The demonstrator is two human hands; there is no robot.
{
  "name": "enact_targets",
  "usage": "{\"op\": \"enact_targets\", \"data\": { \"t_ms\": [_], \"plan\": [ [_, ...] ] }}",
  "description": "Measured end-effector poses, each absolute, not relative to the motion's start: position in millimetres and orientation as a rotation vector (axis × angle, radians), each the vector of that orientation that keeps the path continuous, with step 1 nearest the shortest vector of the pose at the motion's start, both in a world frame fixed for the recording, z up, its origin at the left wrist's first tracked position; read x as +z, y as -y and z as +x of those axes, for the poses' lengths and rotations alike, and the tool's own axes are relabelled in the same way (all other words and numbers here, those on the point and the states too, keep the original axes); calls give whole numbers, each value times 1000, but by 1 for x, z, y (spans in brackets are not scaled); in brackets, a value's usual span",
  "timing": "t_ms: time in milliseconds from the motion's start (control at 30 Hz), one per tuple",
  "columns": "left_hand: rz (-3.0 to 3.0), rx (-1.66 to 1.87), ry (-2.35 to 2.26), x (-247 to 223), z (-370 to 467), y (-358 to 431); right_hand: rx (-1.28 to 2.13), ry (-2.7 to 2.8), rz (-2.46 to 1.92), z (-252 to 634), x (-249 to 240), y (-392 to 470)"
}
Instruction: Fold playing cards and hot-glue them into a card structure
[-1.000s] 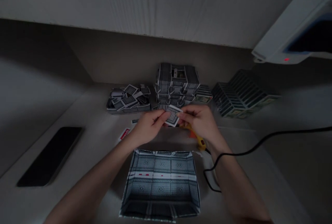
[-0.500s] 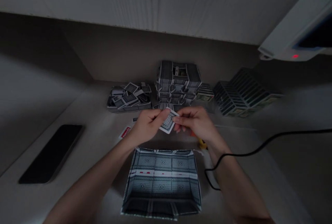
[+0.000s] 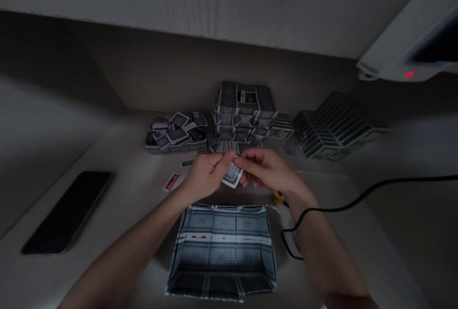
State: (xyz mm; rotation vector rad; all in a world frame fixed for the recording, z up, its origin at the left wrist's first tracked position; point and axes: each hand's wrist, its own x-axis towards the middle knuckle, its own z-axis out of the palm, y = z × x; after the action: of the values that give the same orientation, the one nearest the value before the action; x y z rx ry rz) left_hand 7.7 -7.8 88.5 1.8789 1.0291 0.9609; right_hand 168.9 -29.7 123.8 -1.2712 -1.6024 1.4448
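Observation:
A patterned playing card is held between both hands at the middle of the view. My left hand pinches its left side with the thumb on top. On its upper right edge, the thumb and fingers of my right hand are closed. Nearer to me, below the hands, stands an open box made of the same patterned cards. Behind the hands are a taller card structure with an opening in its top and a low card tray heaped with loose folded cards.
A black phone lies at the left. A red and white card is near my left wrist. Stacked card packs stand back right. A black cable crosses my right forearm; a yellow object lies beside it. A white device hangs above.
My right thumb has moved up and left along the card, to its upper edge. The card is tilted slightly differently and sits a little lower. The view has shifted slightly.

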Motion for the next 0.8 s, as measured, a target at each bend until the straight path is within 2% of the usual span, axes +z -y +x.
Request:
{"op": "enact_targets", "data": {
  "t_ms": [200, 467, 800],
  "plan": [
    [1854, 979, -966, 97, -4, -5, 1391, 1501, -1295, 172, 117, 23],
    [2255, 904, -1028, 110, -11, 2, 1397, 1418, -1254, 175, 112, 20],
    [2093, 874, -927, 109, -14, -4, 1399, 1530, -1274, 177, 122, 25]
  ]
}}
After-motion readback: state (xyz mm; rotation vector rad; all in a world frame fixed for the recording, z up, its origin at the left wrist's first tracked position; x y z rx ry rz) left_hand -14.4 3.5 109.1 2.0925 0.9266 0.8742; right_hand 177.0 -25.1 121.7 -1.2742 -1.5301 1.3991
